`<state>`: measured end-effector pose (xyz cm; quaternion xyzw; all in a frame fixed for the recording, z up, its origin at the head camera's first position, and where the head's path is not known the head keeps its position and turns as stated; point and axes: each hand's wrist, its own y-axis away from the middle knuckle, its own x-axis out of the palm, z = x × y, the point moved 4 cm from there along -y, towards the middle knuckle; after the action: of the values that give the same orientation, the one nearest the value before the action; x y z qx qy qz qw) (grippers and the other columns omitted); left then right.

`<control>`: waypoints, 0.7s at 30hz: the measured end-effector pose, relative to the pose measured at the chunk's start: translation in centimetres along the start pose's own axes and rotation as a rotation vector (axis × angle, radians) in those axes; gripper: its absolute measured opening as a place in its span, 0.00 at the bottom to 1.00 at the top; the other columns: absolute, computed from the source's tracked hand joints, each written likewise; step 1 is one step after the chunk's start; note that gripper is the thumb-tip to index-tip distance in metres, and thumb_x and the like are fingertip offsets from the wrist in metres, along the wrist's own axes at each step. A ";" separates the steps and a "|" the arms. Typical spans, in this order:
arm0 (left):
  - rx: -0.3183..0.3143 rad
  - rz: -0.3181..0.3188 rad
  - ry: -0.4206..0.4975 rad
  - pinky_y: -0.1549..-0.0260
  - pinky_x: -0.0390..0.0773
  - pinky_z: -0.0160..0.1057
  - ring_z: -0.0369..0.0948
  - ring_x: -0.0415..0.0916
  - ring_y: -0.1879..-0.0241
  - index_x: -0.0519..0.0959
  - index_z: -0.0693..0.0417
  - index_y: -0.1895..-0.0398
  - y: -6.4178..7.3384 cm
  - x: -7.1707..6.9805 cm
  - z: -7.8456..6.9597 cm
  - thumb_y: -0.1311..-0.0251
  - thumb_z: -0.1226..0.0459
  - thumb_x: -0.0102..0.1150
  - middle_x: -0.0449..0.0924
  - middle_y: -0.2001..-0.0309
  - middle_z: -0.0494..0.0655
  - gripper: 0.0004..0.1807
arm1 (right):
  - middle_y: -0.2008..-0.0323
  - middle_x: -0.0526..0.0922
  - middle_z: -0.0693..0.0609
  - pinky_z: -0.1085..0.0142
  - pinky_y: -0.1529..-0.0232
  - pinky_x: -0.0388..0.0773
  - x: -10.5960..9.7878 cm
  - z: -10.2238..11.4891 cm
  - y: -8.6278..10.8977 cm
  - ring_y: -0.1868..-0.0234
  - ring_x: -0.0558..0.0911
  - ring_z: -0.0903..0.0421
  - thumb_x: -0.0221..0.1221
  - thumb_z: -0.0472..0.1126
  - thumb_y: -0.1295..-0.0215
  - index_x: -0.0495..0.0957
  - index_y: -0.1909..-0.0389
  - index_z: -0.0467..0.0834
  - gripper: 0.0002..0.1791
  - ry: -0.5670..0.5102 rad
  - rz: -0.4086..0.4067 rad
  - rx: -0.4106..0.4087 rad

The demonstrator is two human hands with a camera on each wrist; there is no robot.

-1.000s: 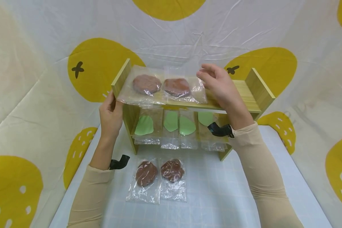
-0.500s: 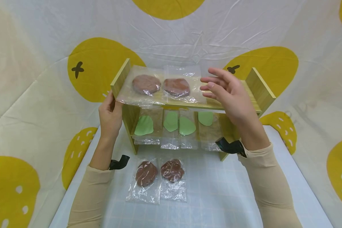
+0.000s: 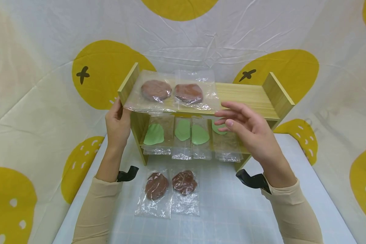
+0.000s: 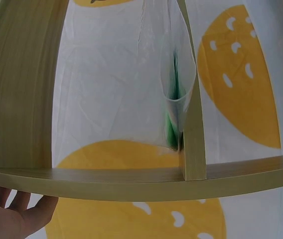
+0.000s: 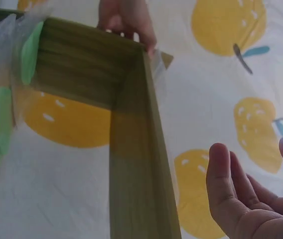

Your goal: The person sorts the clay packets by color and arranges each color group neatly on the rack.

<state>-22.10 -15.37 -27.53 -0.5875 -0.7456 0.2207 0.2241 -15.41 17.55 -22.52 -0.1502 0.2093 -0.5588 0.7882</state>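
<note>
My left hand (image 3: 118,120) holds the left side panel of a two-tier wooden shelf (image 3: 247,96), just below the upper board; its fingertips (image 4: 44,209) touch the panel in the left wrist view. My right hand (image 3: 250,130) hangs in front of the shelf's right half with fingers spread and nothing held. On the upper board lie two clear zip bags side by side, the left bag (image 3: 156,90) and the right bag (image 3: 189,94), each with a flat reddish-brown round piece inside. Several bags with flat green pieces (image 3: 154,134) rest on the lower board.
Two more clear bags with brown pieces, one left (image 3: 156,186) and one right (image 3: 185,183), lie on the pale table (image 3: 225,210) in front of the shelf. Behind and at the sides hangs a white cloth (image 3: 195,44) printed with yellow shapes.
My right hand has drawn back from the right bag on the upper board, moving right and down toward me as its fingers spread. My left hand stays at the side panel.
</note>
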 end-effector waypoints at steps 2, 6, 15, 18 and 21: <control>0.001 -0.002 -0.007 0.47 0.74 0.37 0.43 0.76 0.47 0.75 0.62 0.35 0.0 0.0 0.0 0.26 0.69 0.52 0.78 0.41 0.56 0.19 | 0.46 0.78 0.30 0.57 0.51 0.80 0.3 -0.3 0.7 0.50 0.82 0.42 0.51 0.22 0.29 0.66 0.34 0.28 0.24 -0.005 0.021 -0.010; 0.002 -0.006 -0.015 0.48 0.75 0.37 0.43 0.76 0.48 0.75 0.63 0.35 0.0 0.0 0.1 0.27 0.69 0.52 0.79 0.42 0.56 0.19 | 0.47 0.78 0.31 0.56 0.51 0.80 0.8 -1.5 2.1 0.50 0.82 0.45 0.52 0.22 0.30 0.69 0.35 0.30 0.23 -0.015 0.070 -0.005; -0.002 -0.010 -0.017 0.49 0.75 0.36 0.43 0.76 0.49 0.76 0.63 0.35 0.0 0.0 0.1 0.27 0.69 0.52 0.80 0.43 0.56 0.19 | 0.47 0.79 0.37 0.54 0.51 0.80 1.2 -4.6 4.3 0.49 0.80 0.39 0.53 0.25 0.28 0.69 0.36 0.31 0.21 0.010 0.119 0.074; -0.003 -0.008 -0.008 0.48 0.75 0.37 0.43 0.76 0.48 0.76 0.63 0.35 0.0 0.0 0.1 0.27 0.69 0.52 0.80 0.44 0.56 0.19 | 0.46 0.78 0.34 0.55 0.51 0.80 1.4 -5.9 4.9 0.49 0.81 0.40 0.53 0.24 0.28 0.69 0.37 0.28 0.20 -0.010 0.142 0.071; 0.000 -0.007 -0.009 0.48 0.75 0.37 0.43 0.76 0.48 0.76 0.63 0.36 0.0 0.0 0.0 0.27 0.69 0.52 0.80 0.43 0.56 0.19 | 0.46 0.78 0.33 0.56 0.51 0.80 1.5 -7.1 5.5 0.48 0.81 0.41 0.52 0.23 0.29 0.69 0.38 0.26 0.19 -0.031 0.181 0.053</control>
<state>-22.11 -15.37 -27.55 -0.5840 -0.7485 0.2225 0.2215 -13.97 17.90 -31.54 -0.1185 0.1949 -0.4883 0.8423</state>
